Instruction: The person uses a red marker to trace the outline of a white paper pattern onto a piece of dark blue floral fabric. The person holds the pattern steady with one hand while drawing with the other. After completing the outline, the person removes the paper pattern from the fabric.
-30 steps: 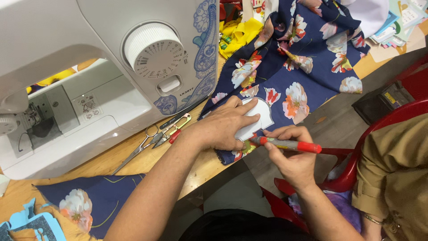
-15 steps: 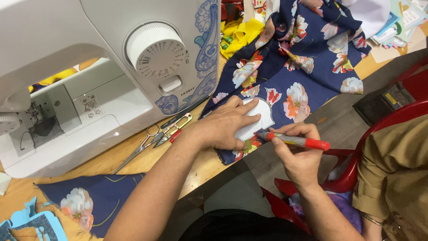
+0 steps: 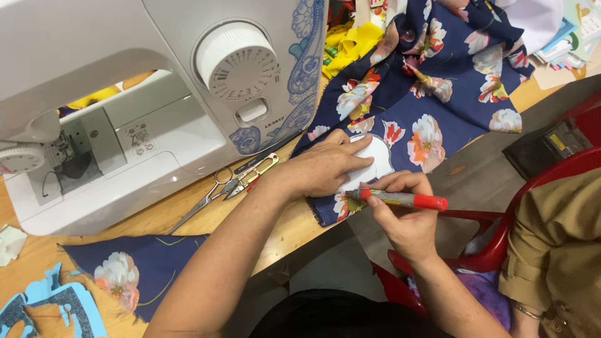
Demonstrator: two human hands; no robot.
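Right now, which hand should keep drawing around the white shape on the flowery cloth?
The right hand, probably: it already grips the red marker with its tip at the white template. The left hand lies flat on that template, pinning it down.

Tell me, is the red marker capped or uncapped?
Uncapped at the writing end: the marker's bare tip rests on the floral cloth beside the white template, held by the right hand. Its red end points away.

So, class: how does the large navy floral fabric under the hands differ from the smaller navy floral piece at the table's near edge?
The large navy floral fabric lies rumpled and folded; the smaller navy floral piece lies flat. The left hand presses a white template on the large one and the right hand marks there; the small piece is untouched. Both share the flower print.
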